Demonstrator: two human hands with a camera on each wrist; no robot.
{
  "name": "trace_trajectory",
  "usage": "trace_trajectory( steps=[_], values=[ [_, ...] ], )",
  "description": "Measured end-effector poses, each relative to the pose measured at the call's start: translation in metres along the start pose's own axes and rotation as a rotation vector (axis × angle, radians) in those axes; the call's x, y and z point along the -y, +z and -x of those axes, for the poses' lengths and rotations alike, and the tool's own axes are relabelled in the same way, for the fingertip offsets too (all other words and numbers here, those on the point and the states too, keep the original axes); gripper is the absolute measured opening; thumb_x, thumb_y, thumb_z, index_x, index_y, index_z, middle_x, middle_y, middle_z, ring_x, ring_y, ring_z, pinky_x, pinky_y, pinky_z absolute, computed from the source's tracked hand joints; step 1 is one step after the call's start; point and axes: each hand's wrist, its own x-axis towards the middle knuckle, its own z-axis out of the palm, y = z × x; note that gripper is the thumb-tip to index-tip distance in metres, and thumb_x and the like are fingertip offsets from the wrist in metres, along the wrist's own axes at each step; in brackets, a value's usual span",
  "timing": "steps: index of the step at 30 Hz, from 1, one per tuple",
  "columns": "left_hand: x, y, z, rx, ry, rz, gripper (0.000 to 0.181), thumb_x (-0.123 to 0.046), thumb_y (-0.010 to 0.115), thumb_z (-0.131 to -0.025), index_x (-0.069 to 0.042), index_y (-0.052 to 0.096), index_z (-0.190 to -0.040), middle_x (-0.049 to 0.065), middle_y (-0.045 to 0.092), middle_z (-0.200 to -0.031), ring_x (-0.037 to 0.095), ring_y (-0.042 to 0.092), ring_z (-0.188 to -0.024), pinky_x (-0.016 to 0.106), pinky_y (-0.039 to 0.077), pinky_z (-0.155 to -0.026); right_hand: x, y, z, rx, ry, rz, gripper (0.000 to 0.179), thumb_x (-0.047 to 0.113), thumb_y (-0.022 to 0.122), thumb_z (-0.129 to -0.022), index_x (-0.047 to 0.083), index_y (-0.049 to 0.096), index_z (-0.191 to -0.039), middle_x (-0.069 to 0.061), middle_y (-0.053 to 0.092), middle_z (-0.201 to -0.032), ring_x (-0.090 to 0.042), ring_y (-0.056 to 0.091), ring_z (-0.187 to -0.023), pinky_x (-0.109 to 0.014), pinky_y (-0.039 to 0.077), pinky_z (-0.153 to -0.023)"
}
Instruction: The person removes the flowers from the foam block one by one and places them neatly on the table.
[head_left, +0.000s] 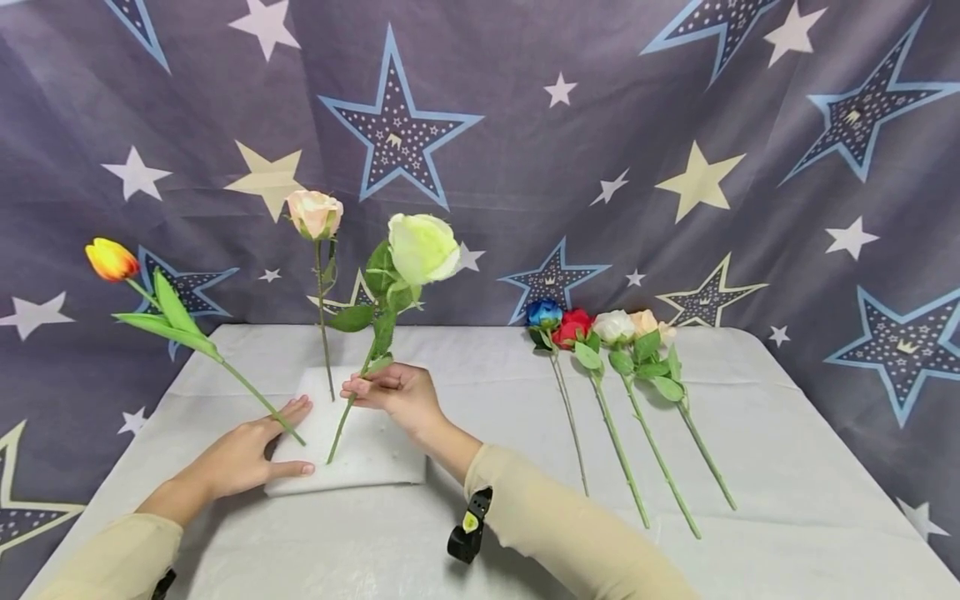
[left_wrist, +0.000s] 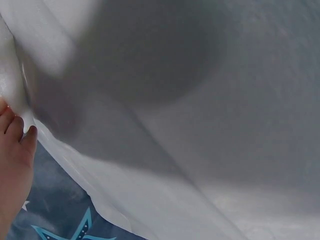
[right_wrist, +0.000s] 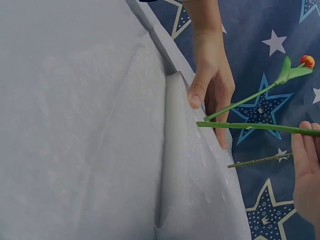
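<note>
As the left grip (head_left: 243,457), spread, likely steadies the white block (head_left: 378,450), the right grip (head_left: 405,402) pinches the pale-green rose (head_left: 384,329).

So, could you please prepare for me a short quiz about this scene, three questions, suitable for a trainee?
1. Which hand holds the pale green rose?
2. True or false: in the head view, the tulip leans to the left.
3. Complete: in the head view, the leftmost flower lying on the table is ____ in colour.

Key:
1. The right hand.
2. True.
3. Blue.
</note>
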Motion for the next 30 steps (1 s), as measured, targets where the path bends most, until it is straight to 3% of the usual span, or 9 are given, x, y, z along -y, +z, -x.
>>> trace_trajectory(
  steps=[8,17,25,30],
  values=[
    [-0.002,-0.001,0.001,-0.001,-0.006,0.003,0.097,-0.069,0.065,-0.075,-0.008,0.041,-0.146,0.018,0.039,-0.152,0.045,0.043,-0.134,0.062,0.038,-0.106,0.002,0.003,0.000,0.015,0.009,0.030,0.024,-0.001,0.062,-0.089,-0.016,0.063,-0.108,-0.035,0.064,-0.108,-0.041,0.068,-0.102,-0.032,0.060,-0.084],
    [-0.001,0.000,0.000,0.006,-0.010,0.005,0.098,-0.070,0.064,-0.075,-0.008,0.040,-0.147,0.018,0.038,-0.153,0.045,0.042,-0.134,0.062,0.039,-0.105,0.004,0.006,0.003,0.079,-0.072,0.101,0.025,0.000,0.058,-0.092,-0.017,0.061,-0.110,-0.036,0.062,-0.109,-0.047,0.064,-0.105,-0.030,0.059,-0.086],
    [-0.002,0.001,-0.001,0.019,-0.024,0.019,0.099,-0.071,0.064,-0.074,-0.009,0.039,-0.147,0.018,0.037,-0.153,0.045,0.042,-0.134,0.062,0.039,-0.104,0.009,0.010,0.005,0.071,-0.045,0.122,0.023,0.003,0.059,-0.093,-0.013,0.065,-0.108,-0.035,0.065,-0.106,-0.044,0.066,-0.104,-0.026,0.058,-0.089],
    [-0.001,0.001,-0.001,0.000,-0.011,0.009,0.097,-0.069,0.065,-0.074,-0.009,0.040,-0.147,0.018,0.039,-0.152,0.045,0.042,-0.134,0.062,0.039,-0.105,0.027,0.010,0.001,0.068,-0.125,0.067,0.024,-0.002,0.057,-0.092,-0.017,0.062,-0.111,-0.038,0.062,-0.109,-0.047,0.065,-0.103,-0.032,0.059,-0.088]
  ],
)
